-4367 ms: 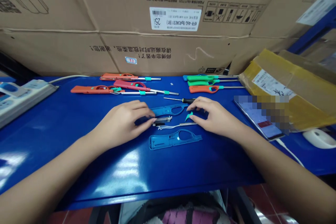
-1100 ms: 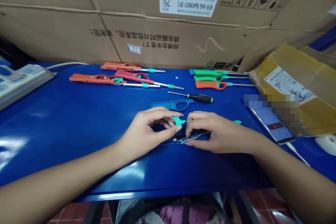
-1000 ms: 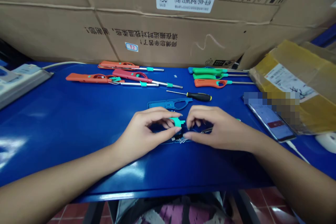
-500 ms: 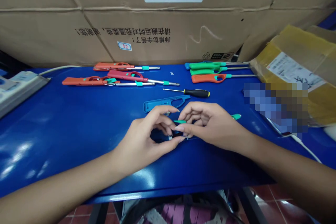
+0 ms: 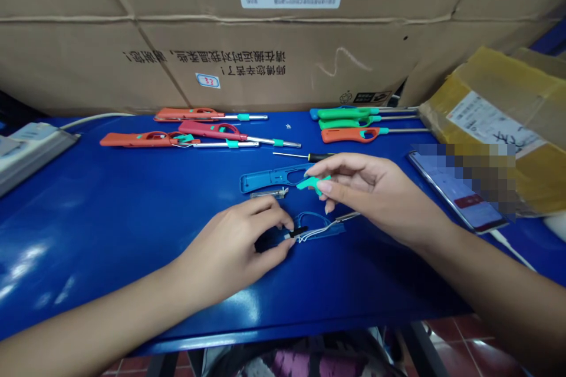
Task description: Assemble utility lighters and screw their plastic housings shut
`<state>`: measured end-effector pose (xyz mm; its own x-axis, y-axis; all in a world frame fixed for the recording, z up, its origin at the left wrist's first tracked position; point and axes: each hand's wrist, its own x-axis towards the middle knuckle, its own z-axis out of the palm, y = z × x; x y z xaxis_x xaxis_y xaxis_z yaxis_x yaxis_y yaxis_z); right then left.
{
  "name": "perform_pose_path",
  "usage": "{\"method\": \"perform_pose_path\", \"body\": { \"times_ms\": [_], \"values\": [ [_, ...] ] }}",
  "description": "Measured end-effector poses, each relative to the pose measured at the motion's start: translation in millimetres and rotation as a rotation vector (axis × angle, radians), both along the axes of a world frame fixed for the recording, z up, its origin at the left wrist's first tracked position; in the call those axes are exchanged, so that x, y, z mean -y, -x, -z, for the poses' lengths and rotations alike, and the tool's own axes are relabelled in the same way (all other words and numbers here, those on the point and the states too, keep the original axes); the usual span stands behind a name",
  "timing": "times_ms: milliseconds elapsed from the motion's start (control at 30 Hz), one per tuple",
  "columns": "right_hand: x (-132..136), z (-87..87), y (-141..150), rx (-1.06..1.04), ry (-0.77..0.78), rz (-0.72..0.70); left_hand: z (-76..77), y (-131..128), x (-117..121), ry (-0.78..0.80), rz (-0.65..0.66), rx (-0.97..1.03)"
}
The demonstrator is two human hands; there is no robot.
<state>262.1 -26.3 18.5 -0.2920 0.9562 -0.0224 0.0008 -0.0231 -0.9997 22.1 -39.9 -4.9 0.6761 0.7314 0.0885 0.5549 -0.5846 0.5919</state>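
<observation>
My left hand (image 5: 239,238) pinches a small black igniter (image 5: 299,231) with white wires running right from it. Under those fingers lies one blue lighter shell half (image 5: 333,229), with a metal tube (image 5: 348,216) along its right end. Raised just above it, my right hand (image 5: 369,188) grips a green lighter trigger (image 5: 312,184) between thumb and fingers. Behind my hands rests the other blue shell half (image 5: 265,179), its right end hidden by my right hand. A clear fuel tank (image 5: 269,193) lies in front of it. My right hand partly covers a screwdriver (image 5: 319,157).
Orange and red lighters (image 5: 145,139) lie at the back left, green and orange ones (image 5: 349,134) at the back right. A phone (image 5: 464,200) and a taped carton (image 5: 469,79) stand right, a power strip (image 5: 35,153) left. A large cardboard box (image 5: 247,35) walls the back.
My right hand has lifted up and right, away from my left hand, with the green trigger in it. The black igniter, wires and fuel tank now show.
</observation>
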Motion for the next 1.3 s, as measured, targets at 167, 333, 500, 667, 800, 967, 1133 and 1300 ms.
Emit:
{"method": "perform_pose_path", "body": {
  "times_ms": [167, 333, 500, 667, 800, 967, 1133, 1300],
  "values": [
    [0.3, 2.5, 0.4, -0.052, -0.037, 0.051, 3.9, -1.3, 1.3, -0.045, -0.005, 0.015],
    [0.9, -1.1, 0.3, -0.168, -0.003, 0.003, 6.8, -1.5, 0.8, -0.082, 0.018, 0.014],
    [0.1, -2.0, -1.4, -0.22, 0.131, -0.101, 8.4, -1.4, 1.8, -0.098, 0.018, 0.038],
    [-1.3, -4.8, -0.9, -0.233, 0.17, -0.088, 8.6, -1.4, 2.4, -0.088, 0.03, 0.032],
    [-1.7, -7.0, 0.5, -0.244, 0.198, -0.063, 7.9, -1.1, 2.6, -0.098, 0.041, 0.039],
    [-2.6, -5.9, 0.4, -0.231, 0.192, -0.025, 8.3, -1.2, 3.8, -0.099, 0.04, 0.05],
    [-3.0, -5.7, -0.1, -0.197, 0.217, 0.016, 10.6, -2.7, 3.8, -0.108, 0.04, 0.069],
    [-4.2, -3.7, -0.9, -0.13, 0.185, 0.01, 8.0, -3.7, 3.6, -0.108, 0.033, 0.086]
  ]
}}
